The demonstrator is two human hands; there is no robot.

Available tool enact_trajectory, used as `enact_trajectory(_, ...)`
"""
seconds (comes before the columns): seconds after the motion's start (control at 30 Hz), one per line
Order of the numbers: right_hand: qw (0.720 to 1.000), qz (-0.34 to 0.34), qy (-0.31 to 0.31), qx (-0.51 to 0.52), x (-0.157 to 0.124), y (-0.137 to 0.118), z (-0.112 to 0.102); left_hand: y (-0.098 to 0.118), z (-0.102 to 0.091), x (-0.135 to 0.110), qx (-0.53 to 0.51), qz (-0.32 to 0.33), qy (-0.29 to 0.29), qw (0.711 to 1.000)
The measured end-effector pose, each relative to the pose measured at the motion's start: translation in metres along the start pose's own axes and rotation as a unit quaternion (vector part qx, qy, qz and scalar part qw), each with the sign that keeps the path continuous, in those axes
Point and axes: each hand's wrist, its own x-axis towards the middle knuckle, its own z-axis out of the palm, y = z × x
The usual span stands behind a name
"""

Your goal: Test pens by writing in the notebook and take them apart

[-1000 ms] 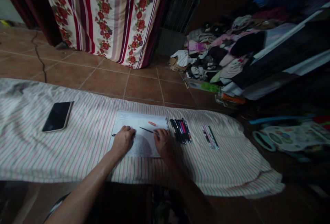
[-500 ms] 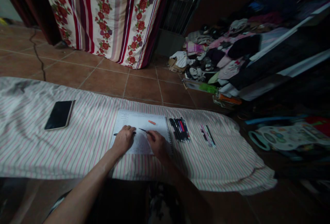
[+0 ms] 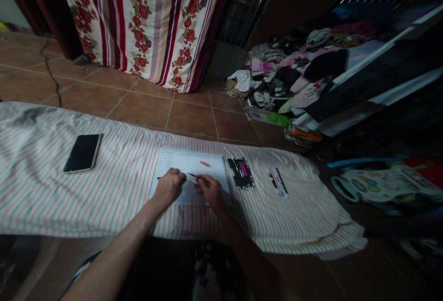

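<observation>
Black pens in both hands, folks! My left hand [image 3: 168,188] gripped one black pen [image 3: 159,178], my right hand [image 3: 209,191] pinched another black pen [image 3: 191,175], both resting on the spiral notebook [image 3: 190,165] at twelve o'clock, seemingly pinning it flat on the striped cloth [image 3: 104,190]. A row of pens [image 3: 240,173] lay at one o'clock, apparently kept close for easy reach.

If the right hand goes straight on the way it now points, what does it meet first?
The right hand points up and left over the notebook page; it would probably meet the left hand first, though depth is unclear and it may pass just beyond it.
</observation>
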Motion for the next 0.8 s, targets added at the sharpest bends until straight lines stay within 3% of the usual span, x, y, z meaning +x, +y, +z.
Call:
enact_trajectory(0.17, 0.979, 0.101, -0.099, 0.147, -0.006, -0.006, -0.002, 0.012, -0.003, -0.002, 0.004, 0.039, 0.006, 0.999)
enact_trajectory(0.27, 0.965, 0.119, -0.148, 0.179, -0.006, -0.005, -0.005, 0.02, -0.002, -0.001, 0.01, 0.058, 0.006, 0.998)
enact_trajectory(0.43, 0.96, 0.131, -0.124, 0.212, -0.005, -0.001, -0.005, 0.029, 0.004, 0.002, 0.023, 0.082, 0.021, 0.996)
enact_trajectory(0.6, 0.954, 0.122, -0.123, 0.246, -0.007, -0.005, -0.007, 0.031, -0.003, 0.004, 0.02, 0.12, 0.137, 0.983)
enact_trajectory(0.8, 0.945, 0.116, -0.103, 0.289, -0.002, -0.002, -0.014, 0.037, -0.02, -0.01, -0.079, 0.048, 0.291, 0.952)
